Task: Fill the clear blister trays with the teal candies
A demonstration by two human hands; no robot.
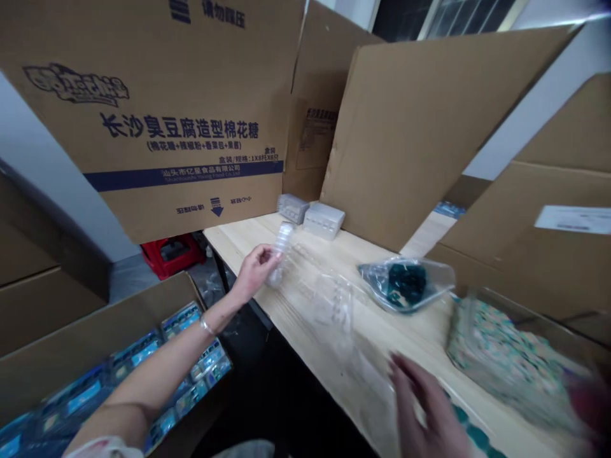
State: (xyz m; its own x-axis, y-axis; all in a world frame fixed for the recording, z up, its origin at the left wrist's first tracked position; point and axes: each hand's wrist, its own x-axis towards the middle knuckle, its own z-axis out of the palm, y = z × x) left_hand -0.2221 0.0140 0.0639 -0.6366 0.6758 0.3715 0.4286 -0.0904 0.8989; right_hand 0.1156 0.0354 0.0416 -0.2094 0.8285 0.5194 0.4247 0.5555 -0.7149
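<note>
"As you look down past your own arms, what's closest?"

"The right hand (429,410), low in the view and blurred, with its fingers spread wide over the pale wooden table (405,340). I can't see it gripping anything. The left arm, with a silver bracelet (207,327) at the wrist, reaches across an open cardboard box (95,346) packed with blue-printed packets (143,353)."

"And the left hand (255,273)?"

"Its fingers close narrowly on a clear plastic blister strip (282,253), which stands nearly upright just above the table's edge."

"What lies around it?"

"A second clear plastic tray (331,305) lies flat on the table, between the left hand and the right. To the right are a clear bag holding something dark green (405,284) and a blurred clear package of teal-patterned printed sheets (501,359)."

"Anything further off?"

"A grey plastic case (293,208) and a white plastic case (323,220) sit side by side at the far end of the table. Below the table's far end, on the floor, there's a red plastic crate (172,254). Behind them all, large cardboard sheets (405,133) and a carton printed with blue Chinese lettering (143,121) stand tilted against each other."
</note>
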